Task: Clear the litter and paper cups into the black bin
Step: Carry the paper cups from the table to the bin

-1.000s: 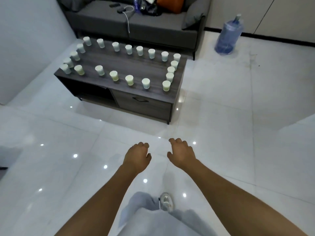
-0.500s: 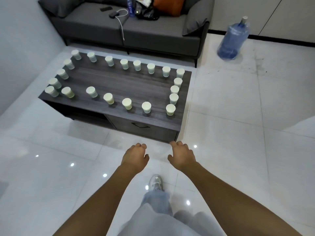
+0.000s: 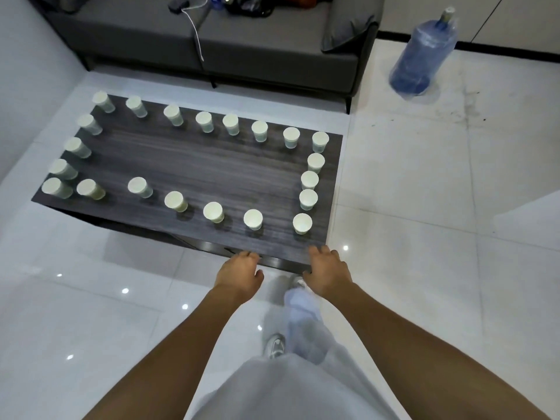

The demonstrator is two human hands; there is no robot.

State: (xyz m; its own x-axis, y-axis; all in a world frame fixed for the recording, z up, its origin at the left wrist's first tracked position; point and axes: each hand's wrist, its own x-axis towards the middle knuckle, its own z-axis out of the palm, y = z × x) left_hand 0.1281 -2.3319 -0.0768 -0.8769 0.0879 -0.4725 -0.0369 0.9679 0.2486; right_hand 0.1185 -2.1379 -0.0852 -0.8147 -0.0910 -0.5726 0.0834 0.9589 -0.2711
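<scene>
The approach step of the clearing task is judged to be in hand: nothing has been picked up, and both hands are held out empty at the near edge of the dark wood-grain worktop. The left hand is seen with fingers loosely curled around nothing, its grip relaxed and unfilled; the right hand is likewise loose and empty, its fingertips reaching over the worktop's near right corner.

Paper cups are ranged around the worktop's border in a ring. The corner cup lies closest to the right grip, just beyond the fingertips and apart from them; the neighbouring cup lies beyond the left hand, a little farther off.

No black bin can be found in the view, and no loose litter can be made out on the worktop. The next move is judged to call for a reach forward over the edge and a closing of the fingers round the nearest cup, lightly, since thin paper walls would crush easily. A grey sofa and a blue water bottle are seen beyond.
</scene>
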